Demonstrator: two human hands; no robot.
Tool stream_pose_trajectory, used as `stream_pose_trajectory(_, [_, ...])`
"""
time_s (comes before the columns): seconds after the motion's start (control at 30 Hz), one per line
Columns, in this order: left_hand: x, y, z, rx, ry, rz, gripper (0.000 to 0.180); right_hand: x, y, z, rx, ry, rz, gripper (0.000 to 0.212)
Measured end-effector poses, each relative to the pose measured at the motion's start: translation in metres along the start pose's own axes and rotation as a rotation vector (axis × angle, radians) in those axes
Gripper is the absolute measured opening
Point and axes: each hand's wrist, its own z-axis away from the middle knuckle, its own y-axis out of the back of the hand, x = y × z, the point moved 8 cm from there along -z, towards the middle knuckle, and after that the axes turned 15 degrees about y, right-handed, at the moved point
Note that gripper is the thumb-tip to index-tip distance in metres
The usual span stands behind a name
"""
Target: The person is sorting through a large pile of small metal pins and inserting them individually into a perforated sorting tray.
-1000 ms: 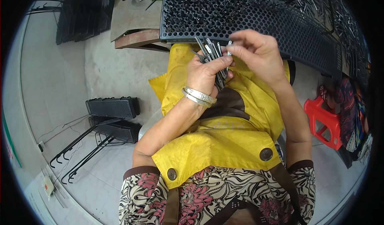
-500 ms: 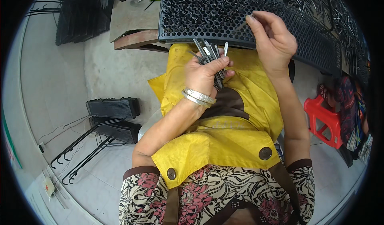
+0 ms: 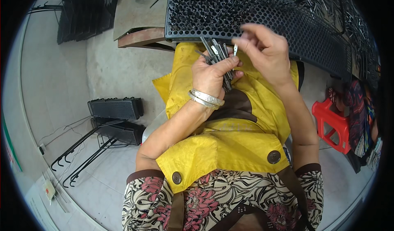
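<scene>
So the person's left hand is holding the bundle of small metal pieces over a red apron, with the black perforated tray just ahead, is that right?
Not quite: the head view shows the apron is yellow, not red. The left hand does hold the bundle of metal pieces over it, with the black perforated tray just ahead.

Place: small workshop for manual assembly work
Floor: bare concrete floor (image 3: 123, 66)
Fixtures: black perforated tray (image 3: 262, 13) packed with small metal parts; spare trays (image 3: 117, 108) and black wire racks (image 3: 82, 149) lying on the floor
Seating: red plastic stool (image 3: 332, 122)
Clothing: yellow work apron (image 3: 230, 144)
</scene>
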Motion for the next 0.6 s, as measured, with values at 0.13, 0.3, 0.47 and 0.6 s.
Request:
stream_pose_trajectory(0.13, [0.000, -0.005, 0.001, -0.026, -0.017, -0.017, 0.019, 0.025, -0.014, 0.019, -0.047, -0.316, -0.443, 0.015])
stream_pose_trajectory(0.3, [-0.003, -0.001, 0.000, -0.033, 0.002, 0.014, 0.016, 0.014, 0.021, -0.001, 0.272, -0.088, -0.098, 0.017])
stream_pose_trajectory(0.47, [-0.008, -0.004, -0.003, -0.083, -0.008, -0.017, 0.014, -0.014, 0.017, -0.014, 0.308, 0.412, 0.278, 0.016])
stream_pose_trajectory(0.6, [-0.008, -0.003, -0.003, -0.072, 0.003, -0.006, 0.013, -0.020, -0.005, -0.012, 0.136, 0.625, 0.437, 0.017])
